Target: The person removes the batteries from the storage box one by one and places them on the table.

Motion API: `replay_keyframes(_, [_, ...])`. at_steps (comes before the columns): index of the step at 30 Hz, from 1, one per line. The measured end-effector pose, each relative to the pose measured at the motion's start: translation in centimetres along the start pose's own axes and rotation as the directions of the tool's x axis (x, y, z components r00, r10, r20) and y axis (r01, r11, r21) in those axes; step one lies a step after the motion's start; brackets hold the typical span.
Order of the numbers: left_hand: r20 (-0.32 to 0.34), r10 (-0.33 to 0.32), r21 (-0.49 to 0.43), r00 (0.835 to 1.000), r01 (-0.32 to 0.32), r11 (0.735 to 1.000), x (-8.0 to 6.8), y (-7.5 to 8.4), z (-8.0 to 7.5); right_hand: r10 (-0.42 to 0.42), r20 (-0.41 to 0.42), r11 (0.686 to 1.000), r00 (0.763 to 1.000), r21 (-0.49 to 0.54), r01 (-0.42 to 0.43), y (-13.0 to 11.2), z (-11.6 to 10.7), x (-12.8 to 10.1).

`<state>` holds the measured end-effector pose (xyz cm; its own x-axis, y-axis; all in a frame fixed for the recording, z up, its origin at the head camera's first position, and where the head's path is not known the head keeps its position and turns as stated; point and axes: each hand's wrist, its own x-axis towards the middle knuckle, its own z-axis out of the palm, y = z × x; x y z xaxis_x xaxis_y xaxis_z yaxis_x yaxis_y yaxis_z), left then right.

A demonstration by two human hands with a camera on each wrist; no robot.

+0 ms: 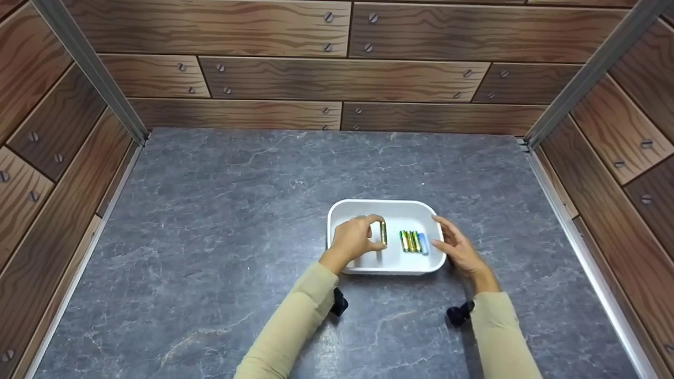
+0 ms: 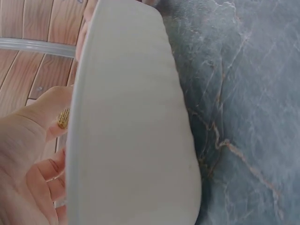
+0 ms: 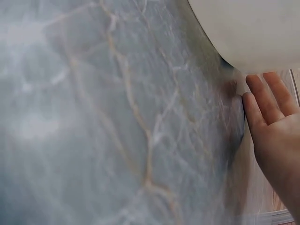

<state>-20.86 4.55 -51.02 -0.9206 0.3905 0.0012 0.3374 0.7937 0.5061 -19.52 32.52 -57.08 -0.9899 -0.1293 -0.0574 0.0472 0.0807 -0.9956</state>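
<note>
White tray (image 1: 392, 209) was steadied on the grey desk (image 1: 210, 221) by the right hand (image 1: 459, 247), fingers straight, at its 3 o'clock rim. A gold battery (image 1: 383, 232) was pinched by the left hand (image 1: 354, 241) at 9 o'clock of the battery row (image 1: 414, 241).

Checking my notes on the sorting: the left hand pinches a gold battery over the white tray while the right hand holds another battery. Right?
Not quite. In the head view the right hand holds nothing; it rests open at the white tray rim. The left hand does pinch the gold battery.

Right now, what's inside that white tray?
In the tray lie a few batteries side by side. The left hand pinches another battery over it. The tray floor under that hand is hidden.
</note>
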Motion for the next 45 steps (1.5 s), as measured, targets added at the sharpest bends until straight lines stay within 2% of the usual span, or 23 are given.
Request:
replay_keyframes(6, [-0.061,0.038,-0.032,0.997,-0.041,0.999,-0.5,-0.6,-0.9,0.011,0.013,1.0,1.0,-0.029,-0.011,-0.2,0.0,0.4])
replay_keyframes(9, [-0.079,0.052,-0.039,0.996,-0.055,0.998,-0.7,-1.1,-1.3,0.022,0.018,1.0,1.0,0.015,-0.022,0.0,0.1,0.3])
replay_keyframes(15, [-0.093,0.028,-0.061,0.995,-0.034,0.998,-1.2,-2.2,-2.4,0.055,0.051,0.993,0.997,0.103,-0.06,0.2,0.4,0.2])
replay_keyframes(25, [-0.108,0.051,-0.093,0.993,-0.061,0.994,-2.1,-3.9,-3.6,0.081,0.061,0.989,0.995,0.115,-0.088,0.3,0.3,0.2])
replay_keyframes(38, [-0.128,0.026,-0.084,0.991,-0.037,0.996,-2.9,-5.2,-4.4,0.026,0.072,0.987,0.997,0.158,-0.037,0.5,0.3,0.1])
replay_keyframes(45, [-0.157,0.003,-0.117,0.988,-0.022,0.993,-3.3,-6.2,-5.0,0.043,0.088,0.988,0.995,0.142,-0.056,0.4,0.3,0.1])
